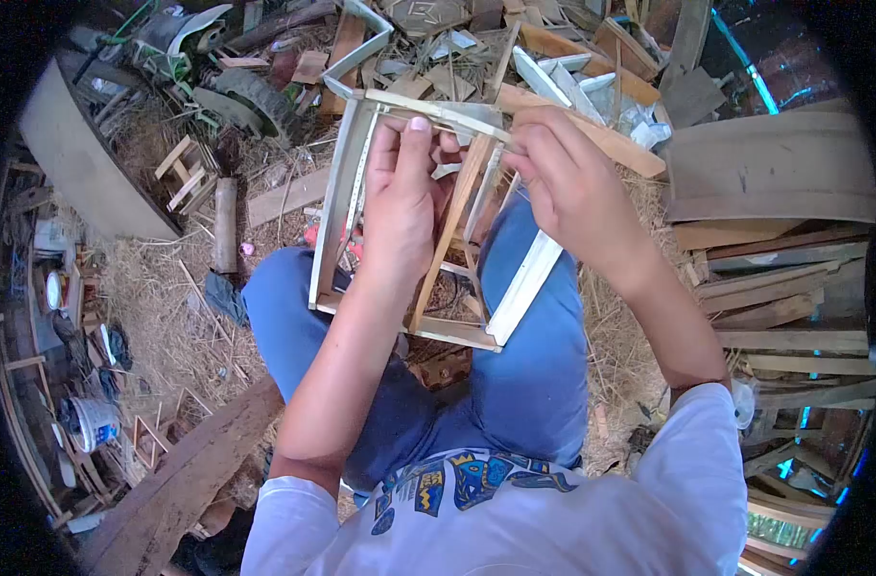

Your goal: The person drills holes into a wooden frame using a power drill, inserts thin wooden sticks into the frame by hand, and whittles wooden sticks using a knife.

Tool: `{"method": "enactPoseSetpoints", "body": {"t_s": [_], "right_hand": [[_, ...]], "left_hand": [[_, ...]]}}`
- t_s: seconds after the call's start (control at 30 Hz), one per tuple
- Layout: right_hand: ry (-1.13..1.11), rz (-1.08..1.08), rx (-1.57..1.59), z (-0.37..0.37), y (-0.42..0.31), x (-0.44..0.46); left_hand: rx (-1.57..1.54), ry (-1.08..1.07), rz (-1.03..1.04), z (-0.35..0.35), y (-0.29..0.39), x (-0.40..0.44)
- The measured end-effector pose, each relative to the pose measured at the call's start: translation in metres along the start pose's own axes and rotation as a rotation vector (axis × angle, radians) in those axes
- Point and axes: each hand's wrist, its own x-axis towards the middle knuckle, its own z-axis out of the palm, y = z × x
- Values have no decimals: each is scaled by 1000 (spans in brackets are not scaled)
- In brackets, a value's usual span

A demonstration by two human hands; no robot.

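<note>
A small white-painted wooden frame (337, 206), with slats inside it, rests across my knees. An unpainted brown wooden strip (454, 226) runs at a slant through its inside. My left hand (404, 187) reaches into the frame. Its fingers curl at the top rail, with the thumb pointing up. At the upper right corner, my right hand (572, 178) pinches the end of the top rail between thumb and fingers. Whether a small piece sits in that pinch is hidden.
Straw and wood scraps cover the ground. A long plank (193, 470) lies at my lower left, near a white bucket (95, 422). Stacked boards (783, 288) stand on the right. Broken wood and a wheel (256, 101) fill the far side.
</note>
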Motion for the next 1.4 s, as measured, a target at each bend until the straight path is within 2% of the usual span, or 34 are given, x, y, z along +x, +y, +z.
{"method": "enactPoseSetpoints", "body": {"t_s": [0.33,0.47,0.53,0.6,0.67,0.73,0.77,0.8,0.93,1.13,1.4], "right_hand": [[106,21,155,-5,12,-18],[136,31,103,-4,7,-16],[111,-47,-168,-9,3,-10],[51,-48,-276,-21,-7,-3],[-15,-48,-388,-25,-9,2],[-98,-149,-472,-24,-4,4],[-104,-148,-475,-26,-2,6],[-148,-195,-465,-28,-1,8],[-224,-370,-378,-37,10,20],[-374,-404,-263,-40,22,28],[-396,-368,-160,-44,29,26]], "left_hand": [[88,-28,1,8,-7,-4],[104,-23,25,9,-6,-1],[123,7,-14,18,6,-5],[135,38,-55,17,10,-10],[601,-26,12,4,5,-15],[557,-72,-45,12,11,-26],[520,-114,-102,15,13,-30],[600,-129,-28,13,6,-27],[680,-130,-21,11,5,-25],[663,-195,-100,7,6,-23],[644,-215,-112,14,6,-23]]}}
